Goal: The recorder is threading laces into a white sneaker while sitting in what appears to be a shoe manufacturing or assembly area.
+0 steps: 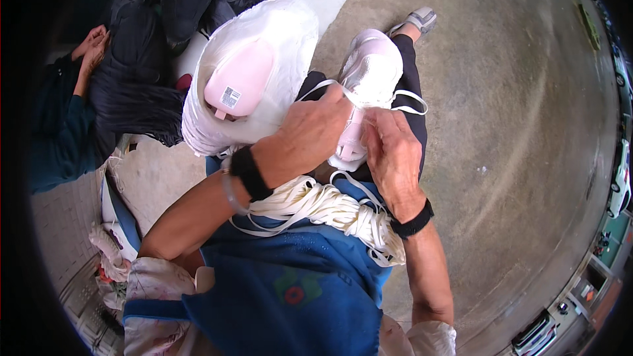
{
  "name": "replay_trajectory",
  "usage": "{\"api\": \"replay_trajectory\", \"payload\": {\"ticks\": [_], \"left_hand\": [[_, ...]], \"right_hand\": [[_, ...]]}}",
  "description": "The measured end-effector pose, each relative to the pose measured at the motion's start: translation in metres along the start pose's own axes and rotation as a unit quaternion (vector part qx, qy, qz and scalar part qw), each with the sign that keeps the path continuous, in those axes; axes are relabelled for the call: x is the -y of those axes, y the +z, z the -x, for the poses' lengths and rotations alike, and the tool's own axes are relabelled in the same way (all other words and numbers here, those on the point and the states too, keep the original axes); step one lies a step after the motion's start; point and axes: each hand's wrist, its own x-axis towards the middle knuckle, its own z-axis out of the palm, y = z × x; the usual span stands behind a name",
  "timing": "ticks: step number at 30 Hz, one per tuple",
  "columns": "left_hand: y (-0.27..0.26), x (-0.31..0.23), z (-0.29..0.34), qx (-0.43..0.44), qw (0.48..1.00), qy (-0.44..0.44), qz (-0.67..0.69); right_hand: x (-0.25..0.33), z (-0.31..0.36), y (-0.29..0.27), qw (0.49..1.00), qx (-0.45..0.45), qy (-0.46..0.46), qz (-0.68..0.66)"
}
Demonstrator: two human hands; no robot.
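A pink and white sneaker rests across my dark-trousered lap, its toe pointing away from me. My left hand is closed at the lacing, with a white shoelace running into its fingers. Right beside it, my right hand pinches at the shoe's eyelets; a loop of lace stands out past its fingertips. What exactly lies between the right fingertips is mostly hidden. Below both wrists, a thick bundle of cream-white laces lies on my blue apron.
To the left is a white plastic bag with a pink shoe sole in it. Black shoes are piled beyond. Another person's hands work at the far left by black laces. Concrete floor spreads to the right.
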Motion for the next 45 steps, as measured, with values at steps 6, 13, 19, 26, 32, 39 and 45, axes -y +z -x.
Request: {"api": "replay_trajectory", "payload": {"ticks": [6, 13, 19, 26, 32, 39, 45], "left_hand": [[-0.036, 0.030, 0.016, 0.026, 0.984, 0.018, 0.176], [-0.034, 0.040, 0.011, 0.033, 0.957, -0.035, 0.287], [-0.055, 0.025, 0.005, 0.102, 0.917, -0.124, 0.366], [-0.067, 0.028, 0.008, 0.165, 0.877, -0.223, 0.392], [-0.053, 0.022, 0.013, 0.184, 0.877, -0.179, 0.406], [-0.013, 0.007, 0.011, 0.010, 0.976, -0.030, 0.217], [-0.004, 0.000, 0.001, -0.021, 0.992, -0.004, 0.126]], "right_hand": [[0.016, 0.001, 0.006, 0.994, 0.069, -0.082, 0.019], [0.038, 0.009, 0.015, 0.982, 0.078, -0.062, -0.160], [0.078, 0.010, 0.015, 0.939, 0.206, -0.105, -0.253], [0.132, 0.027, 0.041, 0.828, 0.370, -0.206, -0.367], [0.158, 0.078, 0.100, 0.905, 0.206, -0.233, -0.289], [0.069, 0.043, 0.010, 0.963, 0.215, -0.059, -0.149], [0.009, 0.020, -0.013, 0.994, 0.106, -0.019, 0.000]]}}
